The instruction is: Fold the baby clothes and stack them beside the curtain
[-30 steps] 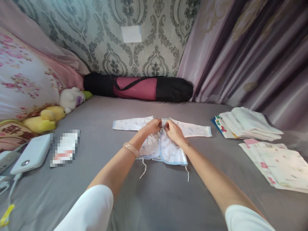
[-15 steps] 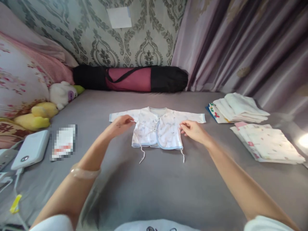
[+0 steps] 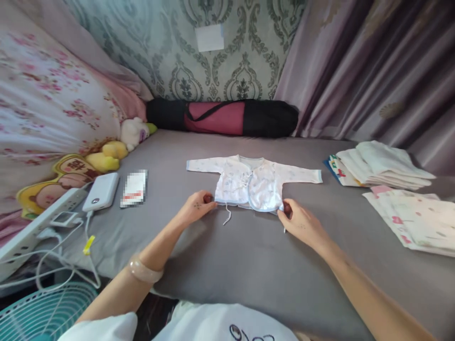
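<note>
A small white baby shirt (image 3: 253,183) with blue trim lies flat on the grey bed sheet (image 3: 249,255), sleeves spread to both sides and tie strings hanging from its hem. My left hand (image 3: 196,211) pinches the shirt's lower left corner. My right hand (image 3: 300,222) pinches the lower right corner. A pale bangle sits on my left wrist.
Folded white cloths (image 3: 380,169) and printed cloths (image 3: 415,220) lie at the right. A black and pink roll bag (image 3: 223,117) lies by the wall. Plush toys (image 3: 117,147), a power bank (image 3: 101,192), a power strip with cables and a fan (image 3: 42,312) are at the left.
Both hands moved from the shirt's neckline outward, then down to the hem corners. The camera pulled back and turned left.
</note>
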Available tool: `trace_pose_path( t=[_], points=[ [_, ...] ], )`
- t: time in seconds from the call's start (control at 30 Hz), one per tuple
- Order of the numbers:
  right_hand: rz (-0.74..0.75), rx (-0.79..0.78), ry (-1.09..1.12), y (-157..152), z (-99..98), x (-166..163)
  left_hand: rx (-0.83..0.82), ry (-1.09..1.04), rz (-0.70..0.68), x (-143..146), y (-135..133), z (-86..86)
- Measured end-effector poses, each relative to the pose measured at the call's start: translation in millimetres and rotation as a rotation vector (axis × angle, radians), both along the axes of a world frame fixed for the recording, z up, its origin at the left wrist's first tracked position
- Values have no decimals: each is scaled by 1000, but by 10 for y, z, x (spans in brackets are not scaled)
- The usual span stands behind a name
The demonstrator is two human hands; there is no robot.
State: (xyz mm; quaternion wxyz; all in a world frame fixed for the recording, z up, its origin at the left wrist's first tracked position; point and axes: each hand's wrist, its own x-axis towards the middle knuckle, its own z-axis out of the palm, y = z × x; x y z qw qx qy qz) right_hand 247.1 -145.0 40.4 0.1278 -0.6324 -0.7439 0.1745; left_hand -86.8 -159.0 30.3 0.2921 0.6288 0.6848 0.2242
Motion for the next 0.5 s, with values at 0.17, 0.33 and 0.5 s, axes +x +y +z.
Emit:
trace_pose_path(
  t=[0.17,0.33,0.5],
  points=[
    [8,44,-151,-30,50,-80,73,44,58,192,-21,6],
    [-15,104,-244,-31,-35,-105,137,221,85,295,-30,-71],
    [21,134,-339,-56,-98,-75,148,442,-68,284,-42,-43]
  ],
)
